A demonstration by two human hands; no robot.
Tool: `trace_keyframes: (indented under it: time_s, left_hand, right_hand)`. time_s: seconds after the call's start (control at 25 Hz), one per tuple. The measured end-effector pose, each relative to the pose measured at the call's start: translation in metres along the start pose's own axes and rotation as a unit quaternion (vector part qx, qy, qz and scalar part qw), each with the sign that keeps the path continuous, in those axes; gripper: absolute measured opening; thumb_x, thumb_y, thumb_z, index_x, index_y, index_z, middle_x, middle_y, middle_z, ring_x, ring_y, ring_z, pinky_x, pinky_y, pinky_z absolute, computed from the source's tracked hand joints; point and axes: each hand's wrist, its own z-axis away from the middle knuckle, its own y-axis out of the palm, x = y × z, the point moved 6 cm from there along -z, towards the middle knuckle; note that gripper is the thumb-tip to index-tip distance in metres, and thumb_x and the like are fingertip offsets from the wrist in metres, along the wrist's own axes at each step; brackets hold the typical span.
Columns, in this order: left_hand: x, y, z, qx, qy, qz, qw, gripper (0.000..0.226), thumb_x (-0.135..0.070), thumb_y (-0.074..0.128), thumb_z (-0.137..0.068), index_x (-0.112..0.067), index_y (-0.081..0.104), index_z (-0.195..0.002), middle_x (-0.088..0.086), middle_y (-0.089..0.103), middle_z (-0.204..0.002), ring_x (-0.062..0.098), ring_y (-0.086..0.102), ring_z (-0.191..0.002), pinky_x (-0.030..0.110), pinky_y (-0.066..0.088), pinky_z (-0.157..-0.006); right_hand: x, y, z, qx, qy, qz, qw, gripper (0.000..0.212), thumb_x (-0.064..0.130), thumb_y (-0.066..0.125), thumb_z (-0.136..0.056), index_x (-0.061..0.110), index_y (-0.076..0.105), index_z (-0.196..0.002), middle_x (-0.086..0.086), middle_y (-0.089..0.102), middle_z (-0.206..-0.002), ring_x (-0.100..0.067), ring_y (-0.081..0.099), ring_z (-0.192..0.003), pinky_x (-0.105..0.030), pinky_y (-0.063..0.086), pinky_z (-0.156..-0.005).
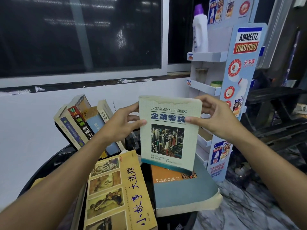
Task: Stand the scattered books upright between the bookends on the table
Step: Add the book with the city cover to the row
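A pale book titled "Understanding Business" (169,133) is held upright in the air above the dark round table (49,163). My left hand (123,123) grips its left edge and my right hand (214,117) grips its right edge. Behind my left hand, several books (79,120) lean to the left in a row; the bookends are hidden. A yellow book with picture panels (119,193) lies flat near the front. To its right an orange book (166,175) lies on a grey-blue book (184,196).
A cardboard display stand (240,80) with shelves rises just right of the table, with a white bottle (200,30) on its top shelf. A white wall and a dark window (79,35) lie behind the table. Dark furniture (279,113) stands at far right.
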Motion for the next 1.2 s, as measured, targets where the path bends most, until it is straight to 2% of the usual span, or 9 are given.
trace_keyframes:
  time_s: [0.12, 0.24, 0.44, 0.52, 0.6, 0.68, 0.84, 1.0, 1.2]
  left_hand:
    - [0.001, 0.001, -0.002, 0.007, 0.0, -0.008, 1.0, 0.059, -0.016, 0.066, -0.096, -0.029, 0.046, -0.149, -0.012, 0.063, -0.133, 0.007, 0.068, -0.113, 0.038, 0.051, -0.106]
    - [0.002, 0.001, -0.003, 0.007, 0.0, -0.024, 1.0, 0.059, -0.019, 0.066, -0.097, -0.029, 0.045, -0.15, -0.015, 0.063, -0.133, 0.001, 0.066, -0.115, 0.032, 0.05, -0.106]
    - [0.003, 0.001, -0.008, -0.008, 0.005, -0.051, 0.999, 0.055, -0.022, 0.068, -0.096, -0.035, 0.049, -0.146, -0.017, 0.064, -0.13, -0.001, 0.065, -0.113, 0.031, 0.053, -0.103]
    - [0.005, 0.0, -0.009, -0.006, 0.001, -0.064, 0.998, 0.056, -0.023, 0.069, -0.095, -0.037, 0.049, -0.145, -0.017, 0.064, -0.13, 0.0, 0.064, -0.116, 0.032, 0.053, -0.102]
    - [0.01, -0.003, -0.008, -0.001, -0.006, -0.088, 0.996, 0.063, -0.025, 0.073, -0.092, -0.035, 0.046, -0.148, -0.013, 0.062, -0.134, 0.001, 0.06, -0.121, 0.032, 0.052, -0.105]
    - [0.016, -0.012, -0.005, -0.006, -0.015, -0.124, 0.992, 0.074, -0.028, 0.076, -0.089, -0.027, 0.04, -0.153, -0.007, 0.059, -0.141, 0.002, 0.054, -0.128, 0.032, 0.048, -0.109]
    - [0.021, -0.038, 0.001, -0.057, -0.021, -0.246, 0.967, 0.072, -0.029, 0.075, -0.09, -0.019, 0.042, -0.153, -0.002, 0.053, -0.148, 0.013, 0.048, -0.136, 0.028, 0.039, -0.111]
    - [0.026, -0.064, 0.005, -0.1, -0.033, -0.33, 0.938, 0.066, -0.029, 0.073, -0.091, -0.018, 0.045, -0.15, 0.002, 0.048, -0.151, 0.021, 0.044, -0.139, 0.034, 0.034, -0.114]
    - [0.043, -0.087, 0.005, -0.106, -0.069, -0.39, 0.912, 0.074, -0.03, 0.073, -0.091, -0.015, 0.038, -0.154, 0.005, 0.039, -0.158, 0.024, 0.035, -0.146, 0.045, 0.035, -0.118]
  right_hand:
    - [0.0, 0.0, -0.003, 0.025, 0.034, -0.049, 0.998, 0.031, 0.017, 0.078, -0.082, 0.01, 0.065, -0.109, 0.002, 0.077, -0.107, -0.015, 0.073, -0.1, -0.026, 0.062, -0.073]
    - [0.0, 0.001, -0.007, 0.029, 0.04, -0.032, 0.998, 0.031, 0.021, 0.076, -0.084, 0.007, 0.066, -0.11, 0.002, 0.076, -0.107, -0.014, 0.073, -0.101, -0.029, 0.063, -0.07]
    - [0.005, 0.002, -0.001, -0.01, 0.032, -0.006, 0.999, 0.033, 0.028, 0.078, -0.079, 0.007, 0.066, -0.102, 0.0, 0.075, -0.105, -0.008, 0.072, -0.097, -0.026, 0.061, -0.064]
    - [0.007, 0.003, 0.001, -0.032, 0.028, 0.011, 0.999, 0.034, 0.03, 0.078, -0.079, 0.007, 0.066, -0.1, 0.0, 0.075, -0.103, -0.009, 0.072, -0.095, -0.029, 0.062, -0.062]
    - [0.011, 0.006, 0.002, -0.056, 0.025, 0.035, 0.998, 0.032, 0.032, 0.079, -0.079, 0.009, 0.067, -0.098, 0.0, 0.075, -0.099, -0.011, 0.072, -0.092, -0.035, 0.064, -0.06]
    - [0.02, 0.01, 0.002, -0.081, 0.009, 0.066, 0.995, 0.029, 0.033, 0.08, -0.08, 0.011, 0.068, -0.095, 0.003, 0.075, -0.094, -0.011, 0.072, -0.086, -0.035, 0.063, -0.059]
    - [0.043, 0.026, -0.002, -0.133, -0.032, 0.159, 0.978, 0.024, 0.038, 0.079, -0.083, 0.019, 0.067, -0.09, 0.012, 0.072, -0.087, -0.006, 0.068, -0.076, -0.029, 0.06, -0.065]
    - [0.056, 0.044, -0.018, -0.158, -0.052, 0.197, 0.966, 0.03, 0.039, 0.077, -0.087, 0.011, 0.067, -0.092, 0.008, 0.069, -0.085, -0.006, 0.065, -0.075, -0.024, 0.056, -0.062]
    - [0.057, 0.077, -0.051, -0.168, -0.084, 0.227, 0.956, 0.033, 0.036, 0.073, -0.089, 0.006, 0.06, -0.085, 0.002, 0.066, -0.078, -0.016, 0.059, -0.068, -0.036, 0.052, -0.062]
